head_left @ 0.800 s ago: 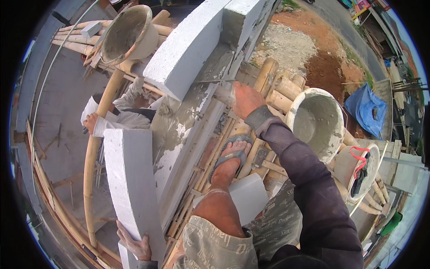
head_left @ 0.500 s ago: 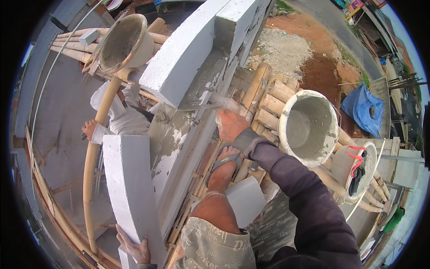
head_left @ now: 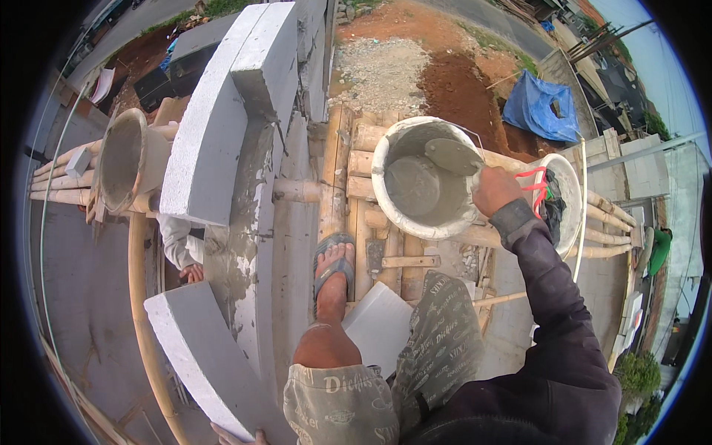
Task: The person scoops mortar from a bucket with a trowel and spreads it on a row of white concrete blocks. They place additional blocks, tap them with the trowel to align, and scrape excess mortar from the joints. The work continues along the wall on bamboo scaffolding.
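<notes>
My right hand is closed around the handle of a trowel, at the right rim of a mortar bucket. The trowel's grey-coated blade reaches inside this pale bucket, above the wet grey mortar. At the lower edge, my left hand grips the near end of a long white block; only some fingers show. The block tilts, its far end leaning left beside the wall. Grey mortar coats the wall's top, where other white blocks stand farther along.
My sandalled foot stands on bamboo scaffolding. A second bucket holds dark things and a red strap. Across the wall are another bucket, a bamboo pole and another person's hand. A white block lies beside my leg.
My right hand and trowel have moved from the wall to the bucket on the right. The held block tilts more to the left. The other person's hand has left the bamboo pole.
</notes>
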{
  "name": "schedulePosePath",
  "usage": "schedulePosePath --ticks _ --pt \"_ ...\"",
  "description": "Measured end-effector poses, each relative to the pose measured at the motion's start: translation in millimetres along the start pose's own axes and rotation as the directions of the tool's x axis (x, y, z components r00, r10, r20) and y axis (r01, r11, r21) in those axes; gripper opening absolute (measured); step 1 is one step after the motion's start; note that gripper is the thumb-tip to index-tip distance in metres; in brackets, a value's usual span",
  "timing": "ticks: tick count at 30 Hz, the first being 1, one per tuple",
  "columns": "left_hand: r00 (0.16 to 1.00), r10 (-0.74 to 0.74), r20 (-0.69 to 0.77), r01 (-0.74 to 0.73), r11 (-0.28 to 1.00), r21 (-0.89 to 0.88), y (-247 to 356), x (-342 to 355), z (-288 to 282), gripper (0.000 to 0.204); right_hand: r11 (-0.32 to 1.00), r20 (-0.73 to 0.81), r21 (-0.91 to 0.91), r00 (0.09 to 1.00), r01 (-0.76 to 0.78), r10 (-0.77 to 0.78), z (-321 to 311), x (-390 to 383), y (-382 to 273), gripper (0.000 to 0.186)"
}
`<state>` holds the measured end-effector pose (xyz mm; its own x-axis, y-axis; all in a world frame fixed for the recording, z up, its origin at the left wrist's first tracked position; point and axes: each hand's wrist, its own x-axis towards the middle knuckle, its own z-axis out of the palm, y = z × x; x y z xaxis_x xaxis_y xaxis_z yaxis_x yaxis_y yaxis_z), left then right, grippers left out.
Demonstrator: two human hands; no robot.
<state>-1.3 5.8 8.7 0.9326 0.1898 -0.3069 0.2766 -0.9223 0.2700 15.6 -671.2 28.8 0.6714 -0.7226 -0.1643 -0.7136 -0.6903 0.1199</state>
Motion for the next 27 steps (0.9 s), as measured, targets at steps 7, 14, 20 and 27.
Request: schedulePosePath --ticks 7,14,20,27 --pt "0.997 0.066 -0.05 -0.065 0.998 0.019 -3.6 -1.4 1.2 0.112 0.994 0.214 -0.032 0.973 0.1 -0.091 45.8 16.4 -28.8 0.024" --pt "0.987 0.122 -0.103 -0.108 0.986 0.131 -25.8 0.7 11.8 0.106 0.963 0.646 0.259 0.754 -0.07 -0.119 26.8 37.9 -28.8 0.028" --pt "0.996 0.053 -0.072 -0.04 0.984 0.176 -3.4 -6.1 -1.8 0.084 0.662 0.669 0.668 0.664 -0.34 -0.333 14.8 43.8 28.5 0.019" --pt "0.959 0.131 -0.253 -0.16 0.982 -0.098 14.7 -1.4 1.3 0.11 0.407 0.565 0.825 0.596 -0.393 -0.57 -20.8 57.5 -0.7 0.021"
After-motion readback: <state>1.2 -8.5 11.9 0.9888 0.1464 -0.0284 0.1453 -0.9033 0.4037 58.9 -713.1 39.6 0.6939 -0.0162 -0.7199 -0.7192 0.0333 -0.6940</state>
